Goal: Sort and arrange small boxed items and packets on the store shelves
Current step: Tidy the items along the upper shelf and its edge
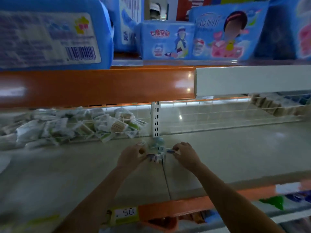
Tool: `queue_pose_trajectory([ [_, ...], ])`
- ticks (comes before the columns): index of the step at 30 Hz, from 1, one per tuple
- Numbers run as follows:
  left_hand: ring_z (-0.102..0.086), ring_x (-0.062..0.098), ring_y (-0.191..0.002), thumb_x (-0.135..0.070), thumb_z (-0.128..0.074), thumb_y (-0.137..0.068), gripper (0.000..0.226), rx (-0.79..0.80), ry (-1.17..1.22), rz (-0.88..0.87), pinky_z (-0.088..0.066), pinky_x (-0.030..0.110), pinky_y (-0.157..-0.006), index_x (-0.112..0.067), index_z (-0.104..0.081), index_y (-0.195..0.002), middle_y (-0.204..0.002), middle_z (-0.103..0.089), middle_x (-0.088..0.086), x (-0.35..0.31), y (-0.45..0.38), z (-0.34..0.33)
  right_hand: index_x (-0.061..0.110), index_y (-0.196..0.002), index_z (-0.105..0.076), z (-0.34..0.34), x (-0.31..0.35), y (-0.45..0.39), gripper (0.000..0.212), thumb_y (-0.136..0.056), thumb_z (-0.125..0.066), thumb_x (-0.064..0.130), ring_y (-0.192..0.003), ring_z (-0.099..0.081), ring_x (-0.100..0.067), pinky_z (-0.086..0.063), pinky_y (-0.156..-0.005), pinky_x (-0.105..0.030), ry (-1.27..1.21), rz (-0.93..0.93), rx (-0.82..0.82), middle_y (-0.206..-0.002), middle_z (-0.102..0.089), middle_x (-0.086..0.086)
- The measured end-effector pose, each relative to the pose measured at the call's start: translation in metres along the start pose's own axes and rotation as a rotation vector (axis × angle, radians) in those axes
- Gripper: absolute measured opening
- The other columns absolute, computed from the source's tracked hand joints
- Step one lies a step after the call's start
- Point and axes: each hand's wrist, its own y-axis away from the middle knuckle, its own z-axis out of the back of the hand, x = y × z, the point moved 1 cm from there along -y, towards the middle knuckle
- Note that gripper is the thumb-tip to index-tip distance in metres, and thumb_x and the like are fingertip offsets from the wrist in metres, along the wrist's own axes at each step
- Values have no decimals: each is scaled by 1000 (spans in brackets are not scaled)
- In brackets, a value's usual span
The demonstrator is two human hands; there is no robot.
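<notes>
Both hands work at the middle of the shelf [227, 157], close to the white upright post [155, 118]. The left hand [130, 157] has its fingers curled around the end of a small boxed item [154, 158] that lies on the shelf surface, and it seems to hold one more small thing higher up, between thumb and finger, but the blur hides what it is. The right hand [186, 153] pinches a small blue packet [170, 150] with its fingertips, just beside the box. Between the two hands, nearer the post, a few more small packets [155, 146] lie in a loose group.

On the left, behind a low wire guard [84, 122], a heap of pale packets [70, 125] is piled without order. The upper shelf carries big blue packages [166, 41].

I judge that the person is gathering the small things into one neat group. The risk is that the items are light and slippery, so a quick push from either hand may scatter the group or send a packet toward the seam between the two shelf boards. Also the light here is poor, so different kinds may easily be mixed. A packet held only by fingertips can also drop.
</notes>
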Motion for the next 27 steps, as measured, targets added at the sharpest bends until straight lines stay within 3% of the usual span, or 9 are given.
queue_pose_trajectory([
  [7, -57, 19, -87, -22, -75, -77, 14, -177, -55, 107, -42, 26, -74, -14, -71, -88, -88, -65, -1, 24, 38, 37, 11, -104, -67, -8, 38, -18, 21, -86, -64, 21, -101, -52, -24, -41, -82, -32, -150, 245, 48, -104, -61, -10],
  [10, -58, 22, -85, -22, -75, -78, 14, -237, -118, 152, -38, 26, -73, -12, -71, -86, -85, -66, 3, 35, 65, 63, 12, -107, -68, -22, 73, -21, 24, -86, -65, 22, -101, -58, -26, -46, -85, -33, -228, 358, 124, -107, -61, -8],
  [14, -59, 24, -87, -26, -73, -80, 16, -282, -179, 224, -42, 30, -77, -12, -71, -88, -86, -66, 4, 57, 111, 101, 8, -110, -67, -42, 135, -14, 25, -87, -65, 18, -101, -54, -21, -33, -79, -20, -259, 541, 143, -106, -63, -8],
  [19, -57, 19, -86, -41, -65, -80, 24, -327, -208, 338, -43, 32, -77, -19, -70, -85, -85, -64, 0, 93, 179, 155, 12, -105, -68, -74, 223, 6, 21, -85, -67, 18, -97, -53, -20, -37, -79, -24, -347, 671, 163, -100, -63, -6],
  [23, -55, 15, -82, -38, -65, -75, 18, -357, -271, 406, -37, 22, -74, -21, -67, -82, -83, -62, -5, 129, 237, 199, 11, -104, -69, -100, 301, 26, 21, -84, -68, 16, -99, -53, -22, -39, -82, -28, -400, 738, 189, -101, -64, -6],
  [25, -55, 12, -75, -44, -57, -71, 20, -372, -306, 397, -41, 25, -68, -25, -62, -78, -80, -60, -7, 154, 265, 220, 9, -98, -70, -114, 340, 38, 19, -80, -72, 13, -96, -55, -26, -40, -79, -31, -462, 748, 184, -95, -64, -9],
  [27, -60, 18, -75, -48, -49, -70, 33, -358, -270, 447, -47, 32, -69, -20, -66, -75, -77, -64, -3, 179, 292, 244, 7, -95, -71, -127, 380, 51, 19, -77, -74, 11, -92, -55, -27, -41, -77, -31, -485, 766, 188, -91, -65, -11],
])
